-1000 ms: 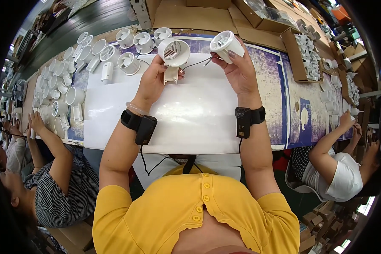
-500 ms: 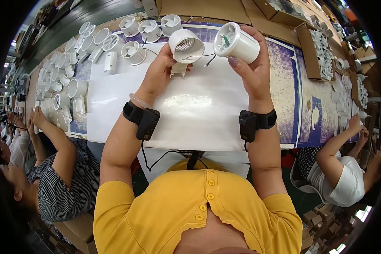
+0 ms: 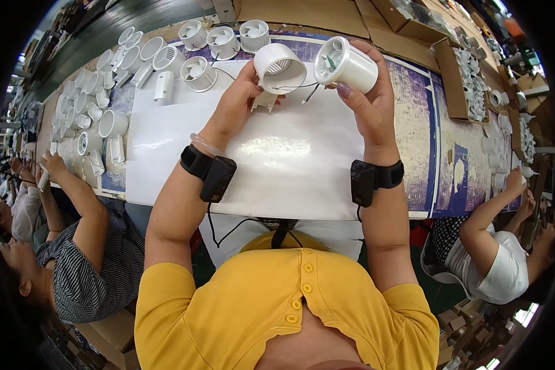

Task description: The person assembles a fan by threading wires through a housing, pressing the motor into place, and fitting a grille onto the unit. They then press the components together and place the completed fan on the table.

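Observation:
My left hand point(image 3: 243, 95) grips a white cylindrical fan housing point(image 3: 281, 61) by its side and lower bracket; its open round end faces me and a slotted grille shows inside. In my right hand point(image 3: 376, 92) is a white fan motor unit point(image 3: 346, 65), a cylinder with a spoked end and a bit of green inside, wrapped by fingers and thumb. Thin wires point(image 3: 309, 92) with a small connector hang between the two parts, which are apart. Both are held above a white sheet point(image 3: 271, 160) on the table.
Several white fan units point(image 3: 222, 43) stand at the back, beside a small white handle-like piece point(image 3: 163, 86). More white housings point(image 3: 113, 123) crowd the left. A cardboard box point(image 3: 453, 80) of white parts is at right. Co-workers point(image 3: 86, 259) sit on both sides.
The fan housing in my left hand has shifted slightly right and turned a little. The motor unit in my right hand has tilted slightly, and the wire's connector has swung a little.

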The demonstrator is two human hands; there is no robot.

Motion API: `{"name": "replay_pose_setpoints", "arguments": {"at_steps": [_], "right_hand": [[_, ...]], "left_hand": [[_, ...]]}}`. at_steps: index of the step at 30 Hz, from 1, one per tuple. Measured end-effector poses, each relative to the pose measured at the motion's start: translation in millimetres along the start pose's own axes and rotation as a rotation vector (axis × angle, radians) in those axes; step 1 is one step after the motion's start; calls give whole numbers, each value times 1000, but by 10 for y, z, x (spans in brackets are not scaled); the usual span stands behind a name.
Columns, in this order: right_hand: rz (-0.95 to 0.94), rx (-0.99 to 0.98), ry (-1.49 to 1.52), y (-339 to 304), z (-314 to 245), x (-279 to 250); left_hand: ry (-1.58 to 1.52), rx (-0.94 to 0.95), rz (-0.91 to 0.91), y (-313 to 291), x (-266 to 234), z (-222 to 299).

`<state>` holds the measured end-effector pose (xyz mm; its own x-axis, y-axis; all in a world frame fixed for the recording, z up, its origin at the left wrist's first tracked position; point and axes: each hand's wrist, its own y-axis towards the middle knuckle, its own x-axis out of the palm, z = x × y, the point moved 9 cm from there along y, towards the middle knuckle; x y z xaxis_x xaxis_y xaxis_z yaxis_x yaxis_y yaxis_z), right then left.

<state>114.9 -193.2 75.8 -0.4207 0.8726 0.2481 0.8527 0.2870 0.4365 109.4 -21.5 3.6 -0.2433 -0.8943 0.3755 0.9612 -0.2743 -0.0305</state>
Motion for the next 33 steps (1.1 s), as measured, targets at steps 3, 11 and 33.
{"name": "replay_pose_setpoints", "arguments": {"at_steps": [3, 11, 33], "right_hand": [[-4, 11, 6, 7, 16, 2], [37, -61, -205, 2, 182, 104], [166, 204, -530, -57, 409, -16]], "left_hand": [[-3, -5, -28, 10, -18, -11], [-62, 13, -38, 19, 20, -14], [56, 16, 153, -3, -131, -19]]}}
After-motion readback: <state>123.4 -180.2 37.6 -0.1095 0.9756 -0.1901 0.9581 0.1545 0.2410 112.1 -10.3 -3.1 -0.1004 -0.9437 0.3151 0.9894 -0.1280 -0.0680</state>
